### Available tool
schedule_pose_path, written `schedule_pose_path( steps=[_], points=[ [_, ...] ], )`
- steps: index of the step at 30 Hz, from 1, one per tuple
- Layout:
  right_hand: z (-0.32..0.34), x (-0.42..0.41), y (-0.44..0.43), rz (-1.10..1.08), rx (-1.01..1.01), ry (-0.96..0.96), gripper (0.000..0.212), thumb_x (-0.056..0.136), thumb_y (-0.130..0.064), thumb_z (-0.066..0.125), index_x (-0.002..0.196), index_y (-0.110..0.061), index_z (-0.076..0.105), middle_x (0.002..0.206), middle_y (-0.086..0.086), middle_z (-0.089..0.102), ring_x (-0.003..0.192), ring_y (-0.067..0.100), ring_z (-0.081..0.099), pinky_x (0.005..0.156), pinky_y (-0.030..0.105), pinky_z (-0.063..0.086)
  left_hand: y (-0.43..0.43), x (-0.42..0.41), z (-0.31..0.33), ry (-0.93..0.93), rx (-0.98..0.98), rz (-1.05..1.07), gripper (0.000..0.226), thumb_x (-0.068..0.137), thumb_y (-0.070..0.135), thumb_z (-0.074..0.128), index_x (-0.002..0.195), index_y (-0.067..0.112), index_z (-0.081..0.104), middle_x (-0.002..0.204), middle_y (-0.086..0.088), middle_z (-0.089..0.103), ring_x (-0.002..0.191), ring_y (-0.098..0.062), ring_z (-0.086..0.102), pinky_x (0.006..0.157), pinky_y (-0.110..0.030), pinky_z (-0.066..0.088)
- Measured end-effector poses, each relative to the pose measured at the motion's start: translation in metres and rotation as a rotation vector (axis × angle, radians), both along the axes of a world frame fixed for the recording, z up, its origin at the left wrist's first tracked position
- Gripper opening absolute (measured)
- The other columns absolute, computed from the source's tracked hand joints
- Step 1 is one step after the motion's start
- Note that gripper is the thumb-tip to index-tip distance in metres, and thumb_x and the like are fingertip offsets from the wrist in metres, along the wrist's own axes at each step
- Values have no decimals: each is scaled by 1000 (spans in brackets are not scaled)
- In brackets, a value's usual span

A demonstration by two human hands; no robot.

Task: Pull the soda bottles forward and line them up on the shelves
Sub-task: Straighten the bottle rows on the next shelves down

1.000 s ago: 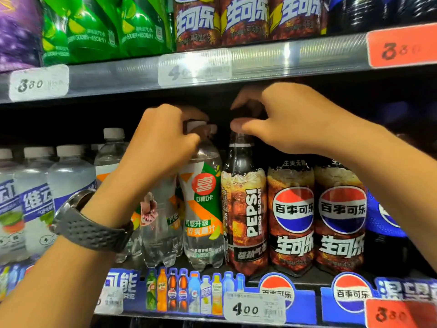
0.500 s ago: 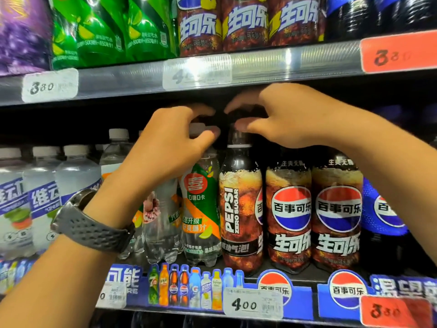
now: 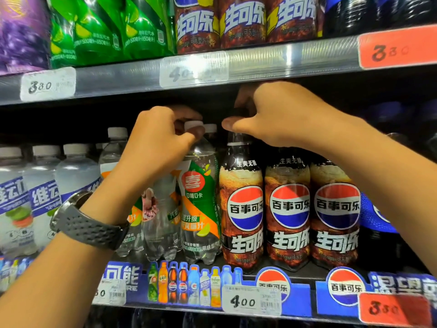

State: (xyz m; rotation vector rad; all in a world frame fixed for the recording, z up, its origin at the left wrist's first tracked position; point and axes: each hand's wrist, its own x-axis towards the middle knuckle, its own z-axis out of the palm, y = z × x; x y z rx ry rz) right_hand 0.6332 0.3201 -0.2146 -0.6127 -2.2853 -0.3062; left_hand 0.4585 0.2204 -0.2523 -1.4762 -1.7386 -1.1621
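Turned since a moment ago, the dark plastic cola bottle now shows its round red-white-blue Pepsi logo frontward, level with two matching neighbours at the front edge of the shelf. Just under the upper shelf rail, the right hand pinches its black cap; the left hand grips the white cap of the clear bottle with green-orange label touching it. A white price tag reads 400
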Motion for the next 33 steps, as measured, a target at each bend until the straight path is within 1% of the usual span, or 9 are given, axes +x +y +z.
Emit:
schedule_pose_path(
  steps=[3, 6, 10, 16, 21, 25, 28, 31, 33],
  points=[
    [-1, -1, 0, -20, 31, -5, 58, 83, -64, 54, 82, -8, 67, 54, 3, 51, 58, 27, 57, 48, 29, 38, 0, -2, 0, -34, 9, -39, 22, 85, 27, 68, 106, 30, 71, 90, 11, 71, 80, 2, 64, 68, -13, 48],
    [-1, 1, -1, -19, 42, -3, 57, 83, -65, 54, 88, -10, 68, 58, 4, 56, 59, 25, 57, 52, 31, 44, -2, -4, -1, -42, 5, -73, 23, 86, 27, 67, 108, 30, 71, 92, 14, 71, 82, 4, 65, 72, -15, 51],
    [-5, -1, -4, -17, 36, 1, 59, 85, -65, 50, 93, -9, 67, 62, 5, 57, 60, 24, 56, 51, 31, 44, -4, -5, -1, -41, -7, -86, 28, 87, 30, 66, 115, 29, 68, 96, 14, 70, 84, 5, 64, 71, -9, 48],
    [-11, -3, -8, -35, 39, 7, 60, 88, -66, 40, 109, -14, 61, 86, 7, 64, 79, 27, 60, 70, 42, 54, -24, -14, -4, 151, 90, 35, 29, 91, 20, 56, 118, 21, 66, 104, 3, 70, 94, -11, 63, 82, -23, 47],
    [-17, -23, -29, 3, 184, 19, 47, 94, -58, 38, 109, -16, 55, 102, 7, 63, 87, 28, 56, 64, 35, 43, -36, -36, -3, 260, 29, 259, 36, 90, 23, 55, 124, 16, 62, 86, -14, 63, 83, -34, 57, 67, -34, 36],
    [-10, -48, -46, 7, 187, -105, 42, 97, -47, 39, 132, -25, 49, 120, 8, 60, 102, 32, 57, 70, 37, 44, -37, -52, -1, 175, -102, 290, 33, 91, 36, 51, 112, 14, 65, 72, -5, 58, 69, -25, 53, 63, -36, 44],
    [-3, -65, -49, -70, 132, -201, 34, 96, -41, 42, 124, -25, 53, 111, 5, 60, 98, 30, 56, 73, 38, 49, -38, -62, 0, 119, -150, 190, 36, 91, 45, 51, 105, 16, 67, 85, -7, 68, 74, -23, 60, 69, -42, 52],
    [-2, -73, -48, -115, 121, -234, 23, 96, -36, 45, 110, -23, 58, 83, 0, 50, 80, 27, 51, 63, 34, 43, -39, -67, 1, 103, -129, 123, 40, 87, 53, 53, 102, 19, 69, 91, -3, 71, 82, -20, 63, 73, -44, 53],
    [-3, -73, -49, -131, 127, -230, 21, 95, -36, 47, 108, -23, 59, 80, 0, 49, 77, 27, 50, 61, 33, 42, -38, -70, 4, 96, -85, 99, 38, 84, 54, 58, 100, 23, 72, 89, 0, 71, 82, -18, 64, 73, -41, 54]
  ],
)
